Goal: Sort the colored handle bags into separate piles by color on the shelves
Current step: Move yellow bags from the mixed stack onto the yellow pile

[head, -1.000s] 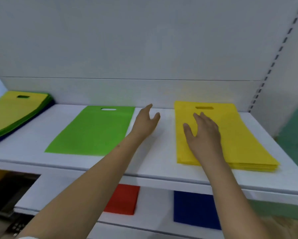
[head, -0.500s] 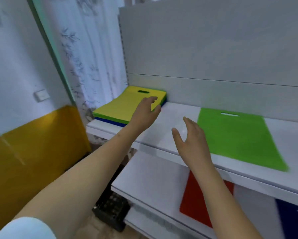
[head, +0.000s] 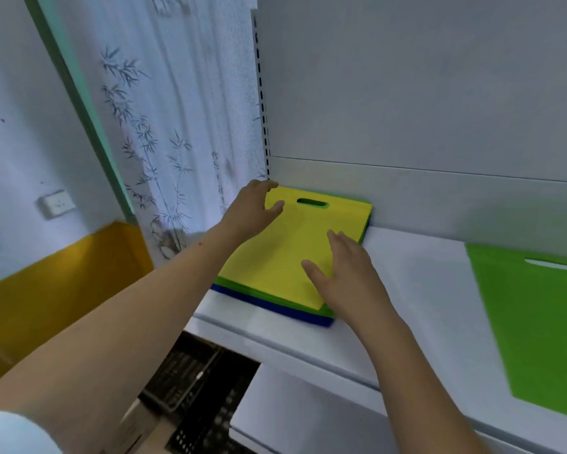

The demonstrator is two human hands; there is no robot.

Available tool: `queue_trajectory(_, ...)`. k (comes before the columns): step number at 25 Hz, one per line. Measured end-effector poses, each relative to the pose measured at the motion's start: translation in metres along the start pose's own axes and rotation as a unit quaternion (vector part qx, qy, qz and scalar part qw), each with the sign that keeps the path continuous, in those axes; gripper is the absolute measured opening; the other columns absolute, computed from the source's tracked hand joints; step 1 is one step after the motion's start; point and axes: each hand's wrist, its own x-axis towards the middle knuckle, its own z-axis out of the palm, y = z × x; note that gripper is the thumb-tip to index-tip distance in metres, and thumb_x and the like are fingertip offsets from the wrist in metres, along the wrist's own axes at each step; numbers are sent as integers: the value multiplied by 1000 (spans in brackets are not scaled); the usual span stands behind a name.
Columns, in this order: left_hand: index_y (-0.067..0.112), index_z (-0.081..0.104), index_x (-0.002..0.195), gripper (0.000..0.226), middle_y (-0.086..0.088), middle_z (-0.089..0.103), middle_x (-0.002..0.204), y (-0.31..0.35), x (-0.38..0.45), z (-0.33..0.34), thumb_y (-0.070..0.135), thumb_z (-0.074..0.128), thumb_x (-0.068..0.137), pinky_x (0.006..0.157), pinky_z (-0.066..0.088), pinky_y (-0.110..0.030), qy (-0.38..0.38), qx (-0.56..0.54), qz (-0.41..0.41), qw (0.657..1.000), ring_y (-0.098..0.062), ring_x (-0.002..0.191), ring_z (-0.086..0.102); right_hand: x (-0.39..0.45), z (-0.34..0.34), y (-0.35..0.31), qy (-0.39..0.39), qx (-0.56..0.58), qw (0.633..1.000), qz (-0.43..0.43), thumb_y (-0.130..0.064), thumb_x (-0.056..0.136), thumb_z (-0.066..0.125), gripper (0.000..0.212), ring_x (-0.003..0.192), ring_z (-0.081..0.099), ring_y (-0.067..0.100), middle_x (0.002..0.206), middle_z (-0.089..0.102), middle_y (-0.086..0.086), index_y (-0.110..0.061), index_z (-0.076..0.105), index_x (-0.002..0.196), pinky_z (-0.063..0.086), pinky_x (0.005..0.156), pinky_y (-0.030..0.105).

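I am turning away from the sorted yellow pile on the right, which is no longer in sight, and am now reaching into the left corner of the upper shelf (head: 406, 290), where the mixed stack (head: 275, 299) of handle bags is lying against the back panel. A moment ago my hands were hovering short of it; now both are arriving on top of it.

My left hand (head: 252, 208) is spreading open at the far left corner of the top yellow bag (head: 295, 247), fingers loose, gripping nothing. My right hand (head: 344, 273) is settling flat on the near right part of the same bag, fingers open, also holding nothing yet; I cannot tell how firmly it is pressing.

Under the yellow bag, green edges and a blue layer are showing at the front of the stack, so this pile is still unsorted. The single green bag (head: 534, 326) is lying well apart to the right on the same shelf.

I am judging that the yellow top bag is the next piece to lift, and that it belongs with the other yellow ones. The thin fabric may drag the green bag beneath along with it.
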Motion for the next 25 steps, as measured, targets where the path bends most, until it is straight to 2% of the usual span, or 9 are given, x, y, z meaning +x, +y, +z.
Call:
queue_trajectory(4,23,36,148,63,-11,35,149,-33,57,13,43,58,93,107,36,-43,-103,99,43,989,-30,136,31,27,16,3,-44,-83,995,23,-62,92,39,84,148,6,19,161,7,3,-16,5,154,9,121,33)
queue_trajectory(7,33,37,147,62,-10,30,151,-53,69,33,54,54,91,109,36,-47,-145,167,67,973,-31,138,22,26,21,6,-66,-114,990,44,-62,92,38,78,147,9,17,161,11,1,-18,16,153,8,118,30)
queue_trajectory(11,33,60,131,48,-5,41,146,-69,73,45,56,57,89,108,34,-41,-89,148,106,979,-29,136,26,30,18,-2,-54,-138,988,41,-49,98,39,53,142,24,14,156,26,-6,-27,36,147,20,111,25)
queue_trajectory(14,26,74,112,33,-6,48,143,-60,74,35,47,63,88,105,30,-43,-45,163,188,967,-32,135,31,31,19,-5,-15,-124,990,57,-41,101,39,41,139,31,13,153,33,-6,-32,46,140,25,111,26)
queue_trajectory(16,24,75,109,29,-11,47,145,-56,72,26,42,61,91,105,31,-47,-17,126,204,971,-36,134,34,23,19,-10,29,-101,992,76,-40,101,39,39,141,29,17,156,29,-1,-34,49,138,24,111,27)
queue_trajectory(18,24,72,116,30,-11,42,148,-47,69,13,39,55,96,106,34,-44,-25,7,181,983,-31,133,38,11,16,-19,87,-55,991,91,-38,100,41,37,141,30,19,157,25,1,-35,52,135,24,111,25)
queue_trajectory(20,20,70,118,32,-9,45,144,-29,68,2,37,53,97,105,35,-37,-49,-111,166,979,-24,130,44,-4,7,-27,135,-24,985,102,-37,99,45,35,140,34,17,155,29,1,-35,55,133,24,109,21)
queue_trajectory(22,15,72,115,29,-9,58,132,-1,68,-2,32,57,96,99,38,-31,-61,-162,182,968,-23,123,52,-21,-6,-29,175,-29,977,122,-35,98,47,34,138,36,18,153,34,4,-34,56,131,24,108,20)
queue_trajectory(25,12,76,103,23,-6,73,103,46,66,5,27,65,91,78,46,-28,-79,-213,199,953,-20,99,65,-51,-35,-21,214,-56,963,156,-30,97,52,33,137,38,17,148,42,8,-30,59,130,25,107,20)
